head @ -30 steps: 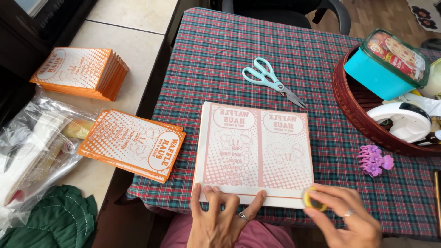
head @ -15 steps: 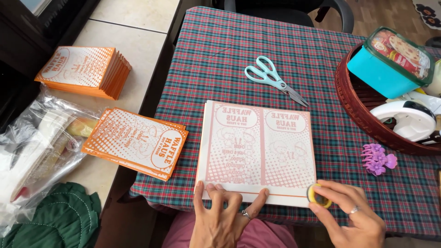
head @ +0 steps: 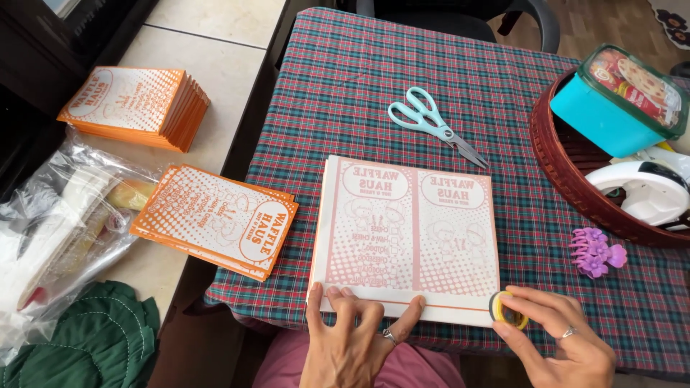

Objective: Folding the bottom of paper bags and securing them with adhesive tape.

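A flat stack of pink-printed white sheets (head: 406,230) lies on the plaid tablecloth (head: 374,86) in front of me. My left hand (head: 352,338) presses flat on the stack's near edge, fingers spread. My right hand (head: 557,345) pinches a small yellow tape roll (head: 507,312) at the stack's near right corner, where an orange strip runs along the bottom edge.
Light blue scissors (head: 431,123) lie beyond the sheets. A purple hair claw (head: 594,251) sits right of them. A brown basket (head: 575,194) holds a teal lidded box (head: 618,97) and a white object. Orange printed stacks (head: 215,219) (head: 136,104) and plastic bags (head: 57,223) lie left.
My right hand has slid the tape roll slightly left, up against the stack's near right corner. My left hand stays pressed on the near edge.
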